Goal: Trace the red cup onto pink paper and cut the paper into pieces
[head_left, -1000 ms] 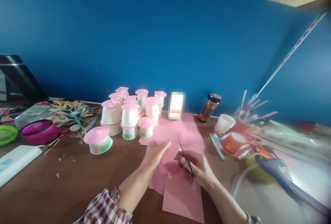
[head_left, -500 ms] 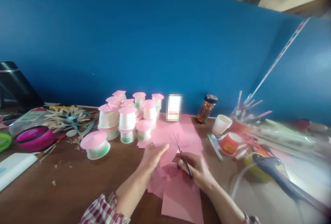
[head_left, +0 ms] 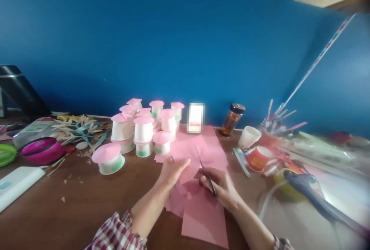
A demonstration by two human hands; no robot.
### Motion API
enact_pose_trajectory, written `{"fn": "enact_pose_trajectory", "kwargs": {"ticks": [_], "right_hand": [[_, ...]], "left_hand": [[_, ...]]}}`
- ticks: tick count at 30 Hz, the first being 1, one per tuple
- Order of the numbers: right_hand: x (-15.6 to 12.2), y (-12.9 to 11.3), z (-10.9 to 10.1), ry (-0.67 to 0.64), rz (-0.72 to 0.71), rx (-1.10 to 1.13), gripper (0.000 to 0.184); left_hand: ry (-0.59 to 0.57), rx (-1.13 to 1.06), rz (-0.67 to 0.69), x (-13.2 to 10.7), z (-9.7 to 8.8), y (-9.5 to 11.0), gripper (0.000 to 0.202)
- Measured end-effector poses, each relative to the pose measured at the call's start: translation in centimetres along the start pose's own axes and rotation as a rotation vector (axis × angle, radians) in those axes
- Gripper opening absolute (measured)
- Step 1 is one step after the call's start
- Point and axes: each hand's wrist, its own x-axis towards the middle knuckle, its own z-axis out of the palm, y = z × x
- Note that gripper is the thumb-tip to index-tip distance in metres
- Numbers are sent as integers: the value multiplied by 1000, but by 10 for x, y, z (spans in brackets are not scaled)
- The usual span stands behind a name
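Note:
My left hand (head_left: pixel 173 171) is closed on a piece of pink paper (head_left: pixel 189 173), the thumb lying along its top. In my right hand (head_left: pixel 221 188) is a pair of scissors (head_left: pixel 208 178) with dark handles; the blades point away from me at the right edge of that paper. Whether the blades are parted I cannot tell. Under and in front of my hands lie more pink sheets (head_left: pixel 204 219). Beyond them a larger pink sheet (head_left: pixel 212 142) reaches toward the wall.
White paper cups with pink cone tops (head_left: pixel 143 130) stand stacked at centre left, one shorter cup (head_left: pixel 108 161) nearer me. Behind, a dark-lidded jar (head_left: pixel 233 119) leans. On the right are a red cup (head_left: pixel 258 158) and a glue gun (head_left: pixel 315 190); at left, a magenta bowl (head_left: pixel 43 151).
The whole view has shifted slightly, so things sit a little higher and further right. Both hands keep nearly the same pose on the paper and scissors.

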Motion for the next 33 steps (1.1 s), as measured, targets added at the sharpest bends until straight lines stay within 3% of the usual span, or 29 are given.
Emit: {"fn": "enact_pose_trajectory", "kwargs": {"ticks": [23, 33], "right_hand": [[0, 4, 0, 15, 23, -3, 47], [0, 0, 0, -14, 21, 16, 43]], "left_hand": [[-47, -51, -17, 1, -2, 1, 38], [-31, 9, -4, 0, -2, 2, 28]]}}
